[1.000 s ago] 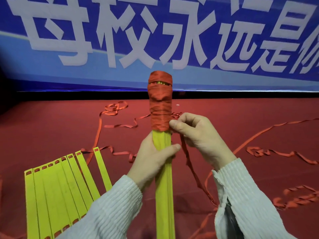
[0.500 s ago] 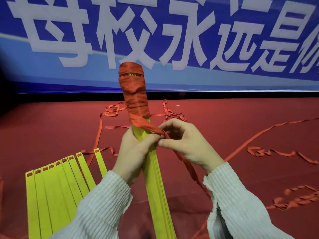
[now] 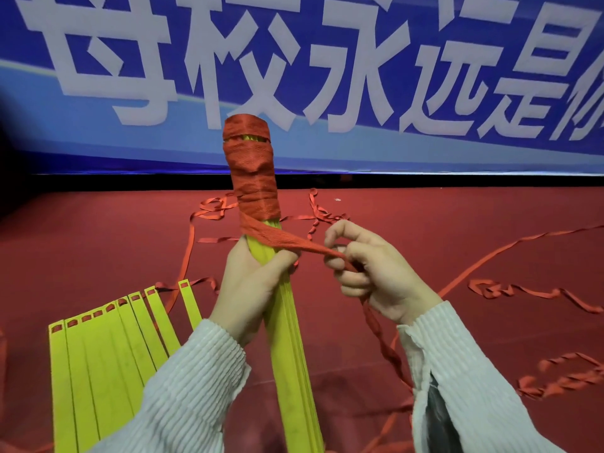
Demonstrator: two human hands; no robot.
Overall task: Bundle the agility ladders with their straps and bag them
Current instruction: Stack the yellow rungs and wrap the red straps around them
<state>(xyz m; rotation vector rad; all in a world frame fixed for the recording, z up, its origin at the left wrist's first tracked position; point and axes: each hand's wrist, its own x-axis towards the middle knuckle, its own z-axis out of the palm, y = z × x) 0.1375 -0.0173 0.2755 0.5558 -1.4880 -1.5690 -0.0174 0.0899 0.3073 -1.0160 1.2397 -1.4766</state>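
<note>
A stack of yellow ladder rungs (image 3: 291, 371) stands nearly upright in the middle of the view, its top end wound in red strap (image 3: 253, 168). My left hand (image 3: 251, 279) grips the stack just below the wrapping, thumb across the front. My right hand (image 3: 369, 273) holds the free length of the red strap (image 3: 294, 245), drawn taut and slanting from the stack down to its curled fingers. The strap's tail (image 3: 385, 348) hangs twisted from that hand toward the floor.
A second set of yellow rungs (image 3: 108, 358) lies fanned out on the red carpet (image 3: 457, 250) at lower left. Loose red straps (image 3: 529, 295) trail over the floor behind and to the right. A blue banner (image 3: 327, 76) with white characters fills the back.
The stack tilted left, then came back toward centre. My right hand carried the strap round the stack and pulled it out to the right, making a new slanting turn below the wrapping.
</note>
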